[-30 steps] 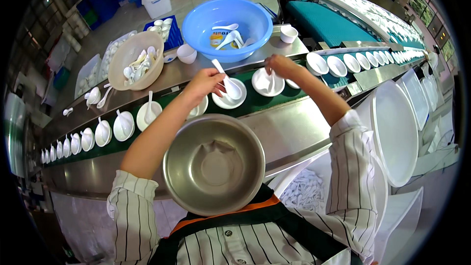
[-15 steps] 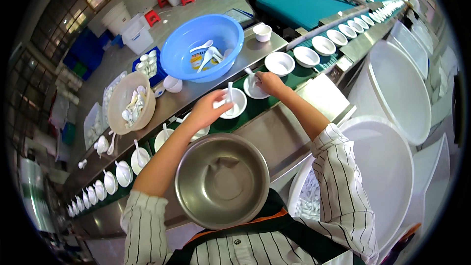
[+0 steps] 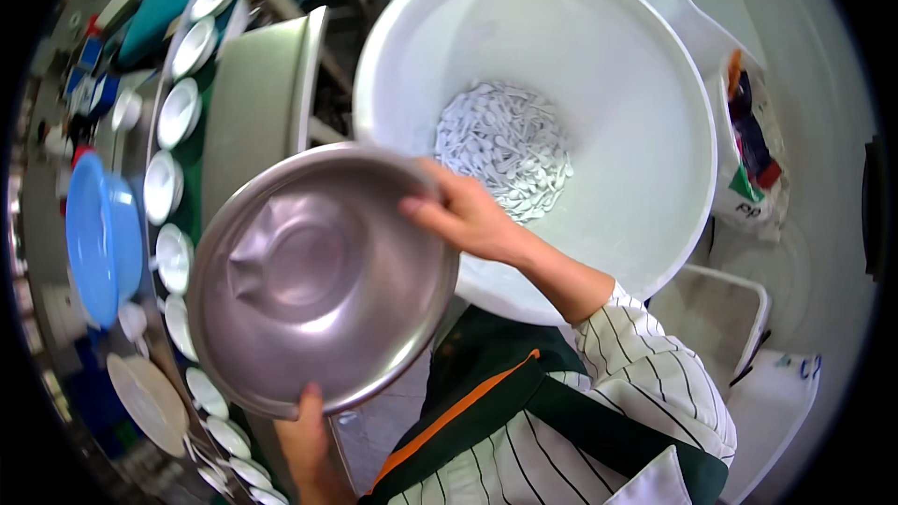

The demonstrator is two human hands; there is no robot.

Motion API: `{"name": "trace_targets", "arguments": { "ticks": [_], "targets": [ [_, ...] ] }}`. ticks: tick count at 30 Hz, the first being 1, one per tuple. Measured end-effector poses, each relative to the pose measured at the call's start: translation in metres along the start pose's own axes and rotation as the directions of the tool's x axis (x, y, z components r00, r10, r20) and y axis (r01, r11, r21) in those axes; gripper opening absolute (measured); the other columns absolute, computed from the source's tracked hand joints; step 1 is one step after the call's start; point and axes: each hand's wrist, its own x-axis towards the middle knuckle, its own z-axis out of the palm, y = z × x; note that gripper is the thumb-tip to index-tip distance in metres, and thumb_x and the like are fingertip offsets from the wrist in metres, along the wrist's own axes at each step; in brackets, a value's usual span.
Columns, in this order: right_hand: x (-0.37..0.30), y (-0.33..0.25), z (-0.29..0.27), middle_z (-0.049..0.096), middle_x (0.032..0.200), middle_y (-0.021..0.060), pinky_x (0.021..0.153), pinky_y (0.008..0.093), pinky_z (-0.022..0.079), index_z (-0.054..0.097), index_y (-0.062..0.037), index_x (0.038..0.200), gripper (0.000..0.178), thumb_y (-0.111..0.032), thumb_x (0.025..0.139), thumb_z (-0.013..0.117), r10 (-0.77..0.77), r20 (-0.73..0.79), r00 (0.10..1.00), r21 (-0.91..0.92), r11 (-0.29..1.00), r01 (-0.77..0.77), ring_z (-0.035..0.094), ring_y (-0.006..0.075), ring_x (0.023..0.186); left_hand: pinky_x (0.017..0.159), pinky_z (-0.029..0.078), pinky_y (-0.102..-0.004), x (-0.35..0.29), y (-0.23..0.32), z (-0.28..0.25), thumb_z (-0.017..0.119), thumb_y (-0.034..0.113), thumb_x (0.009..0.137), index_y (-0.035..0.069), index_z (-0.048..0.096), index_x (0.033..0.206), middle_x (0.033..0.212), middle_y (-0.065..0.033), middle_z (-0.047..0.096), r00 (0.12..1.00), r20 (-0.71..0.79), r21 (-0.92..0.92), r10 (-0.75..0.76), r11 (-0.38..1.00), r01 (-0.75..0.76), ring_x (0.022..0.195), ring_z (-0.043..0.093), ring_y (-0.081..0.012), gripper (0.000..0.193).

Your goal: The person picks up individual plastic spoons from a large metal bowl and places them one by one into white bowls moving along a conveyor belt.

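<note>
A large stainless steel bowl [image 3: 374, 271] is held up by its rim between both my hands, tilted, with a dent in its base and nothing in it. My left hand [image 3: 307, 435] grips the near edge, its thumb over the rim and the other fingers hidden underneath. On the opposite edge, my right hand [image 3: 463, 210] is closed with the thumb inside the bowl. Just beyond that hand stands a big white tub [image 3: 636, 112], partly overlapped by the bowl. A heap of white spoons [image 3: 505, 136] covers part of the tub's bottom.
White bowls [image 3: 178, 112] line a green conveyor at the left, beside a metal ledge [image 3: 253, 89]. Past them are a blue basin [image 3: 117, 234] and a beige basin [image 3: 150, 402]. A white bag [image 3: 758, 192] and a clear bin [image 3: 720, 318] stand to the right.
My view has swung right toward the tub. Both hands have left the spoons and small bowls on the conveyor and taken hold of the steel bowl, which is now lifted.
</note>
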Motion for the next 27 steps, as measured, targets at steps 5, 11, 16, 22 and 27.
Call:
{"name": "trace_targets", "arguments": {
  "ticks": [5, 11, 16, 22, 27],
  "targets": [
    [0.017, 0.197, -0.157, 0.055, 0.094, 0.0055, 0.074, 0.025, 0.042, 0.045, -0.0016, 0.113, 0.035, -0.017, 0.084, 0.056, 0.189, -0.729, 0.657, 0.324, 0.942, 0.089, 0.051, 0.0122, 0.084, 0.104, 0.017, -0.0335, 0.128, 0.034, 0.278, 0.037, -0.013, 0.066, 0.003, 0.006, 0.138, 0.141, -0.0183, 0.013, 0.747, 0.527, -0.037, 0.405, 0.889, -0.456, 0.131, 0.017, -0.0275, 0.079],
    [-0.059, 0.558, -0.219, 0.046, 0.12, 0.0245, 0.095, 0.0373, 0.034, 0.041, 0.0025, 0.123, 0.08, -0.06, 0.074, 0.053, 0.827, -0.299, 0.477, -0.106, 0.468, -0.877, 0.044, 0.0347, 0.114, 0.099, 0.028, -0.0368, 0.306, -0.253, 0.482, 0.04, -0.007, 0.068, 0.001, 0.009, 0.136, 0.134, -0.0298, 0.018, 0.836, 0.548, 0.364, -0.01, 0.903, -0.229, 0.121, 0.031, -0.0406, 0.075],
    [-0.074, 0.676, -0.32, 0.047, 0.12, 0.0243, 0.093, 0.0377, 0.037, 0.038, 0.0008, 0.125, 0.078, -0.056, 0.074, 0.055, 0.727, -0.522, 0.445, -0.138, 0.443, -0.886, 0.046, 0.0357, 0.111, 0.094, 0.033, -0.0423, 0.387, -0.312, 0.523, 0.045, -0.007, 0.068, 0.0, 0.01, 0.134, 0.127, -0.0342, 0.023, 0.961, 0.203, 0.883, -0.186, 0.46, -0.098, 0.112, 0.037, -0.0444, 0.075],
    [-0.058, 0.797, -0.39, 0.053, 0.112, 0.0238, 0.088, 0.0369, 0.039, 0.041, 0.0031, 0.121, 0.073, -0.053, 0.075, 0.054, 0.585, -0.661, 0.47, -0.133, 0.525, -0.841, 0.05, 0.0352, 0.105, 0.092, 0.034, -0.0455, 0.406, -0.34, 0.611, 0.048, -0.003, 0.071, 0.003, 0.0, 0.136, 0.121, -0.0336, 0.027, 0.962, 0.262, 0.947, 0.079, 0.172, -0.272, 0.108, 0.038, -0.0459, 0.08],
    [-0.031, 0.862, -0.291, 0.059, 0.1, 0.0204, 0.078, 0.0382, 0.042, 0.051, -0.001, 0.111, 0.049, -0.04, 0.08, 0.05, 0.724, -0.582, 0.371, 0.331, 0.628, -0.705, 0.056, 0.0335, 0.094, 0.097, 0.028, -0.0462, 0.427, -0.35, 0.592, 0.052, 0.006, 0.073, 0.003, 0.002, 0.136, 0.131, -0.0338, 0.015, 0.888, 0.328, 0.892, -0.323, 0.416, -0.177, 0.118, 0.028, -0.0457, 0.08]
  ]
}}
